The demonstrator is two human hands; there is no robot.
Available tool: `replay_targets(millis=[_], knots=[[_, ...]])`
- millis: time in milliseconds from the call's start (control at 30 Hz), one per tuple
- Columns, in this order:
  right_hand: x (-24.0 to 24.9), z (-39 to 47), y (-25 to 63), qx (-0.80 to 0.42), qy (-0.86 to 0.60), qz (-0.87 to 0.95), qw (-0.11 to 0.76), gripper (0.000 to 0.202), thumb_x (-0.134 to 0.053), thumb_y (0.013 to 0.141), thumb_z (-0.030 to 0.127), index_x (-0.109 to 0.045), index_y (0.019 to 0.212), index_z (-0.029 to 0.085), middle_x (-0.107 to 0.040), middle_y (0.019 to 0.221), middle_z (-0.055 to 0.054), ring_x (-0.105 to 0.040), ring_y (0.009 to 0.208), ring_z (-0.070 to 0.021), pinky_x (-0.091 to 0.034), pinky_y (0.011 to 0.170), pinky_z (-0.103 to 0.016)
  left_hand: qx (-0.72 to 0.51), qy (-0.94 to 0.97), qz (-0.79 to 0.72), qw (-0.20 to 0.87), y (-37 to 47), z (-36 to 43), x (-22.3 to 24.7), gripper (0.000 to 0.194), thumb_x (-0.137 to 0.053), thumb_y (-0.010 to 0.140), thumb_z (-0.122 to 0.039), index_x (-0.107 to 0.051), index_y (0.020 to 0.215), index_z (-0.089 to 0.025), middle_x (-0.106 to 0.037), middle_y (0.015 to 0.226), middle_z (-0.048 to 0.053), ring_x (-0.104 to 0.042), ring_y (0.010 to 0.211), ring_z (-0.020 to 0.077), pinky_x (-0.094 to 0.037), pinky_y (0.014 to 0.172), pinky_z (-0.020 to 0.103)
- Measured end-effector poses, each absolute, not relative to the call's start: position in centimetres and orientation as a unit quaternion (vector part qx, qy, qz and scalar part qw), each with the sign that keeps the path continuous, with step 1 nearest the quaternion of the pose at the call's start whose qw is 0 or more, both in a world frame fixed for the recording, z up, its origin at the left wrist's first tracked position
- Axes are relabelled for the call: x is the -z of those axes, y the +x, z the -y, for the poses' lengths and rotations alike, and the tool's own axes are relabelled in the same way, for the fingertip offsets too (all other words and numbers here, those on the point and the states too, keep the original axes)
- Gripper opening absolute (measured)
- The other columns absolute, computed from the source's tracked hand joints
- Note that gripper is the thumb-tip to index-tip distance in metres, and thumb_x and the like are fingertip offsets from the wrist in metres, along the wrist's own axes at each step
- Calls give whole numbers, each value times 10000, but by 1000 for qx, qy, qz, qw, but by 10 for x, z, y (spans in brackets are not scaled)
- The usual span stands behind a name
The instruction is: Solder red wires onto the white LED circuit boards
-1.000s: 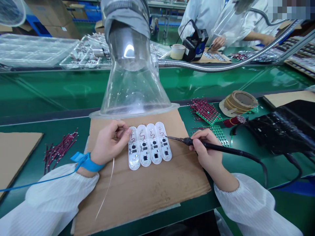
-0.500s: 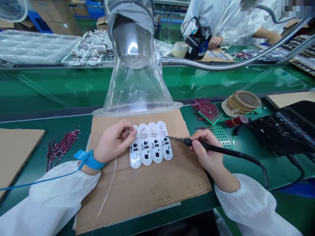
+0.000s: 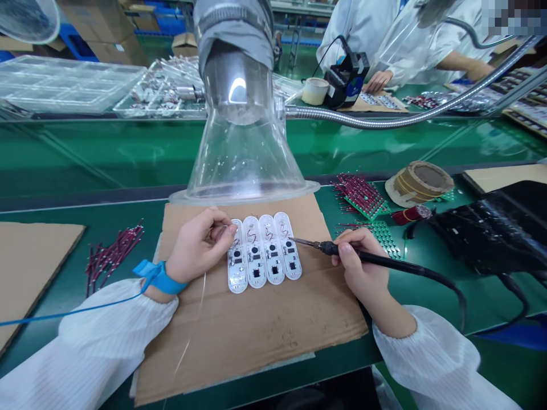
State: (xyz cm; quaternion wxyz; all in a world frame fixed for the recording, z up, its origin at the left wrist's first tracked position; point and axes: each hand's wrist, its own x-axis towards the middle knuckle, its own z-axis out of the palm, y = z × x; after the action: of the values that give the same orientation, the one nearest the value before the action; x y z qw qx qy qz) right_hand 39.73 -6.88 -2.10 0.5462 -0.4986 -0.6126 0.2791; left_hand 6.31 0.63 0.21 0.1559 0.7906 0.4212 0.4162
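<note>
The left hand (image 3: pixel 205 242) pinches a thin wire (image 3: pixel 202 307) by the white boards (image 3: pixel 265 250), and the right hand (image 3: pixel 363 262) holds a black soldering iron (image 3: pixel 342 249) over them.

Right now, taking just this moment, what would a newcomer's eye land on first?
Probably the big clear funnel-shaped hood, hanging just beyond the middle of the workspace. Next, the four white boards side by side on the cardboard, with the right hand pointing a soldering iron at the rightmost one. The bright blue strap on the left wrist stands out too.
</note>
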Motion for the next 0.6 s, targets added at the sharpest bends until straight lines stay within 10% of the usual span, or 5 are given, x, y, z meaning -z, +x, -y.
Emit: replay_targets(millis=[600], knots=[[21, 69, 397, -250, -520, 656, 486, 205, -668, 1094, 422, -656, 961, 265, -692, 797, 8, -639, 625, -158, -489, 582, -309, -381, 811, -403, 187, 63, -6, -1, 60, -632, 973, -192, -613, 923, -221, -466, 668, -72, -449, 551, 104, -383, 556, 246]])
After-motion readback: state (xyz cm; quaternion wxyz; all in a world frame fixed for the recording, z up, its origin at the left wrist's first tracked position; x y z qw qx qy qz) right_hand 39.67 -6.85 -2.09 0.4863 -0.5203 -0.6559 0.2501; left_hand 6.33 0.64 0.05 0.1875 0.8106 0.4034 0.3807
